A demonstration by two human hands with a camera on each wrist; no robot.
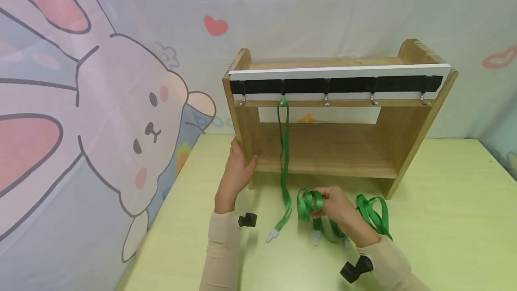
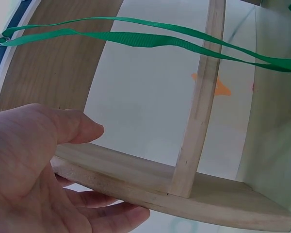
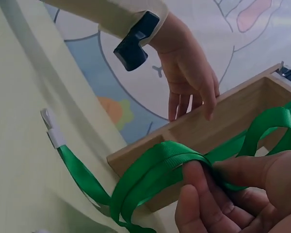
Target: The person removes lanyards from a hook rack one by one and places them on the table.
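My left hand (image 1: pixel 237 170) grips the left side panel of a wooden shelf (image 1: pixel 323 147). The left wrist view has the thumb on the panel's inner side and the fingers (image 2: pixel 109 216) around its outer side. Over the table, in front of the shelf, my right hand (image 1: pixel 338 208) pinches a bunched green lanyard (image 1: pixel 305 205) between thumb and fingers. A white clip (image 3: pixel 53 131) ends a strap in the right wrist view. Another green lanyard (image 1: pixel 285 160) hangs from the second hook (image 1: pixel 282 100) from the left, its white clip (image 1: pixel 272 235) low near the table.
Several metal hooks (image 1: pixel 326 99) line a black strip (image 1: pixel 303 86) across the shelf's top front. More green lanyard (image 1: pixel 373 214) lies on the pale green table (image 1: pixel 452 219), right of my right hand. A patterned cloth (image 1: pixel 323 21) forms the backdrop behind.
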